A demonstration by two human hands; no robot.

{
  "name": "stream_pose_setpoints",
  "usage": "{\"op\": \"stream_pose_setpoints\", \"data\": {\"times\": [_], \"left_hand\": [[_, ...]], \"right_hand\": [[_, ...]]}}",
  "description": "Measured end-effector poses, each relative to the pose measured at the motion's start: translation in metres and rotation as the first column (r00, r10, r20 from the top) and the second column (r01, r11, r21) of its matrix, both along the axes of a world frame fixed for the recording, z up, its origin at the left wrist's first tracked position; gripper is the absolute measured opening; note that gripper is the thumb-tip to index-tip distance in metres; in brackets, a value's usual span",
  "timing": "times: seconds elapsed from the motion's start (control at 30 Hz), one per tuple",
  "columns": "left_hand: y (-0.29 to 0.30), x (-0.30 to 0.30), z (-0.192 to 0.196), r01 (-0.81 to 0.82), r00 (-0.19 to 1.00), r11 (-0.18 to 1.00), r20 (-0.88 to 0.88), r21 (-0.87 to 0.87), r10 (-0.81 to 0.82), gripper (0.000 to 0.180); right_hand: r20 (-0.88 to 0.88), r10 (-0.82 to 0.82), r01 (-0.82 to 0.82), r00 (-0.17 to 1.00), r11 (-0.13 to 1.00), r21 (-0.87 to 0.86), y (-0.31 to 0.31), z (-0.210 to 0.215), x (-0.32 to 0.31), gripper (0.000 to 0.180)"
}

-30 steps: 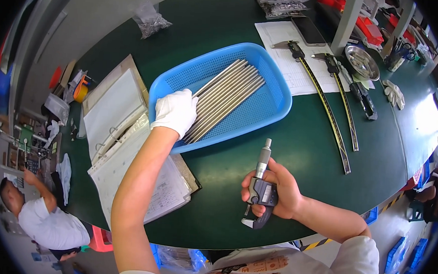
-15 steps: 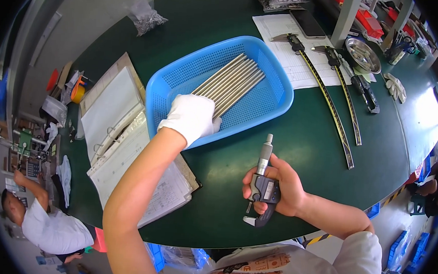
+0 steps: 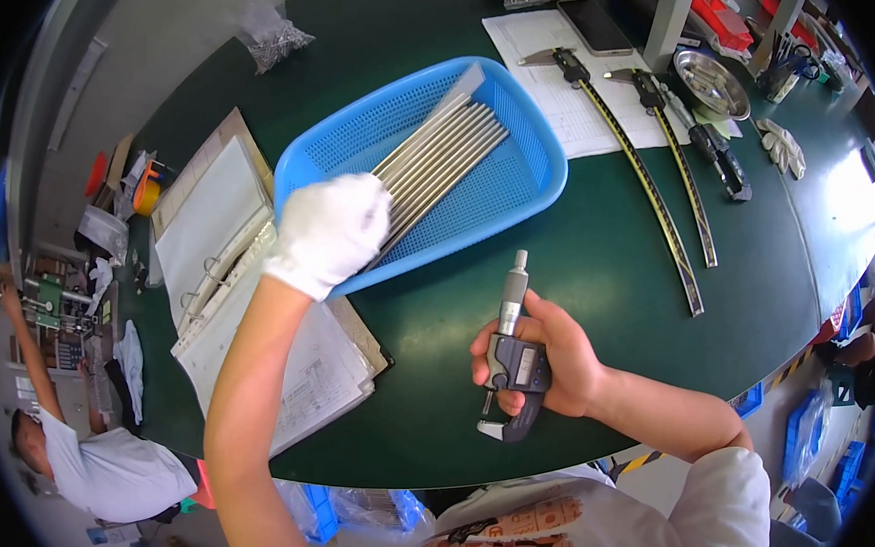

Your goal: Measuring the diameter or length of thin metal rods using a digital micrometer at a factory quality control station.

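Note:
My left hand [image 3: 330, 229], in a white glove, is closed over the near left side of a blue perforated basket [image 3: 538, 179]. Its fingers are curled around the near end of a metal rod [image 3: 463, 88], whose far end shows only as a pale smear of motion. Beside it, several long silvery metal rods [image 3: 444, 159] lie side by side in the basket, their near ends partly hidden by the glove. My bare right hand [image 3: 563, 356] grips a digital micrometer [image 3: 518, 364], its grey thimble pointing away from me and its dark frame towards me; nothing shows between its jaws.
An open ring binder [image 3: 219, 280] lies left of the basket. Two long calipers [image 3: 635, 160] and a third measuring tool [image 3: 720, 162] lie right, near paper sheets [image 3: 529, 84], a phone [image 3: 595, 27], a metal bowl [image 3: 709, 85] and a glove [image 3: 783, 147]. A co-worker [image 3: 110, 464] is at far left.
My left hand has drawn back left and towards me, and a rod's far end has risen in a blur. The micrometer stays in my right hand. The view has shifted slightly.

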State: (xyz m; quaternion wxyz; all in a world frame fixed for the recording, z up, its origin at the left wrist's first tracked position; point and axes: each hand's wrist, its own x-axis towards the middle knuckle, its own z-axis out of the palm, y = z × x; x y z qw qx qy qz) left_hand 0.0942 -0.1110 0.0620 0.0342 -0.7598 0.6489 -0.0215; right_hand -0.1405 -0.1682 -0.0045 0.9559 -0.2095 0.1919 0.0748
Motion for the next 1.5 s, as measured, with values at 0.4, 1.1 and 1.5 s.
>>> {"op": "stream_pose_setpoints", "data": {"times": [0.4,1.1,1.5], "left_hand": [[0.117,-0.101,-0.049,-0.795,-0.083,0.570,-0.893,-0.208,-0.443,0.023],[0.119,-0.106,-0.069,-0.602,-0.323,0.786,-0.859,-0.136,-0.396,0.024],[0.120,-0.106,-0.071,-0.568,-0.309,0.808,-0.870,-0.155,-0.384,0.021]], "right_hand": [[0.053,-0.095,0.089,0.994,0.990,0.108,-0.002,-0.004,0.003,0.063],[0.038,-0.090,0.085,0.995,0.990,0.110,-0.002,-0.005,0.001,0.060],[0.026,-0.038,0.036,0.999,0.996,0.081,-0.002,-0.003,0.001,0.061]]}}
